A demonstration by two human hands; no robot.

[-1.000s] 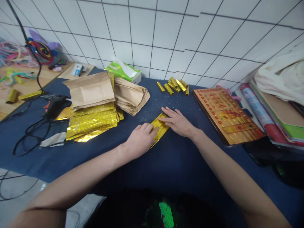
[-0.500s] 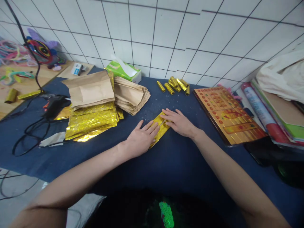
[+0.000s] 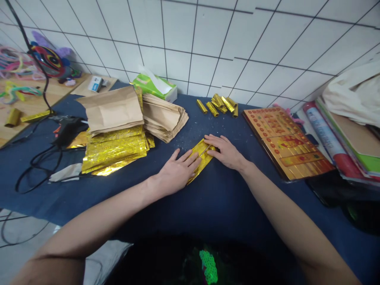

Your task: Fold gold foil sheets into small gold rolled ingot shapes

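Note:
A sheet of gold foil paper lies slantwise on the blue cloth in front of me. My left hand rests on its left side, palm down, fingers stretched out and apart. From the other side, my right hand lies over the upper right end, its fingers extended over the foil and its thumb lower down. A thin stick-like line runs across the foil towards the right fingers; its far end is hidden beneath them.
Gold foil sheets and brown paper are stacked at left, beside a black glue gun with its cable. Several rolled gold tubes lie near the wall. A tissue pack stands behind; an orange-gold box lies right.
The right fingers have shifted slightly, and more of the thin stick-like line shows beside them. The left hand stays nearly in place on the foil.

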